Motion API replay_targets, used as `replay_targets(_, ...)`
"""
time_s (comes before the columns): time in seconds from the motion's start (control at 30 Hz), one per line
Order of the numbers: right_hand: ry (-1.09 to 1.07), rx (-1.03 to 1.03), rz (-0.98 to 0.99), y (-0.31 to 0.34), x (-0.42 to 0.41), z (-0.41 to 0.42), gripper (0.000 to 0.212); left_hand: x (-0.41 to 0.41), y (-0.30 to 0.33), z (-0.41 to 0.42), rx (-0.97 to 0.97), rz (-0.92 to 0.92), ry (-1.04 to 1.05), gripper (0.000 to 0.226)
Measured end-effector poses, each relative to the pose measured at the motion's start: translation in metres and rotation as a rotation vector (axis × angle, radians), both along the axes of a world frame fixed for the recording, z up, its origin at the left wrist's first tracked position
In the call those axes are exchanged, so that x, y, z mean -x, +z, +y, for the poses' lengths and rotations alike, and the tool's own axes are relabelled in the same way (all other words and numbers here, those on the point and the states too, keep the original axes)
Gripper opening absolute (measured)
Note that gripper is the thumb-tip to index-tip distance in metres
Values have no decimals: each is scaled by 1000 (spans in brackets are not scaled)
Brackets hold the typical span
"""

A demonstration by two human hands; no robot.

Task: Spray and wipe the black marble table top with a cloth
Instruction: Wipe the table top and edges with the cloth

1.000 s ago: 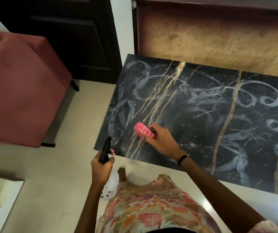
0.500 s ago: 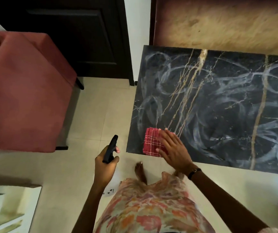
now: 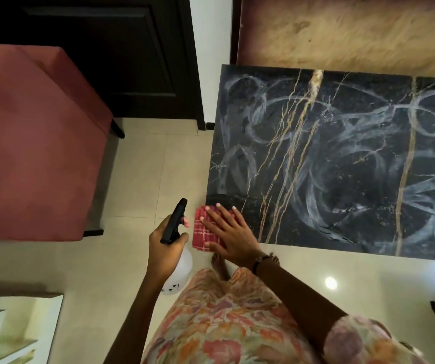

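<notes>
The black marble table top [image 3: 342,158] with gold veins fills the right half of the view, smeared with whitish swirl marks. My right hand [image 3: 228,232] lies flat with fingers spread on a red checked cloth [image 3: 203,233] at the table's near left corner; the cloth hangs partly past the edge. My left hand [image 3: 165,248] is off the table over the floor, gripping a white spray bottle [image 3: 181,271] by its black trigger head [image 3: 173,222].
A red upholstered chair [image 3: 35,143] stands at left on the beige tiled floor [image 3: 137,179]. A dark door [image 3: 106,53] is behind it. A brown textured panel [image 3: 342,30] backs the table. A glass-topped piece [image 3: 14,327] sits at bottom left.
My right hand slid the cloth toward the table's near left corner and flattened on it. The view shifted so the table sits further right. The spray bottle stays in my left hand.
</notes>
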State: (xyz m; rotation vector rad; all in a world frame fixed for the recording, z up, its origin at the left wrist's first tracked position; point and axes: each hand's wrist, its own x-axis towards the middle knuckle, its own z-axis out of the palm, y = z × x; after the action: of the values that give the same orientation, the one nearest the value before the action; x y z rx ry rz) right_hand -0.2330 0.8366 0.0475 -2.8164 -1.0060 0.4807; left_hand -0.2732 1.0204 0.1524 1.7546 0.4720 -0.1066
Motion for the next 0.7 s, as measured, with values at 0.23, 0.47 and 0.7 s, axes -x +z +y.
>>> replay_targets(0.23, -45, 12, -21, 1, -9, -86, 60, -3, -1, 3, -15, -7, -3, 42)
replay_targets(0.47, -221, -12, -48, 14, -39, -34, 56, -8, -1, 3, -25, -3, -20, 44)
replay_targets(0.7, -149, -34, 7, 10, -15, -16, 57, -19, 1, -5, -13, -7, -66, 45)
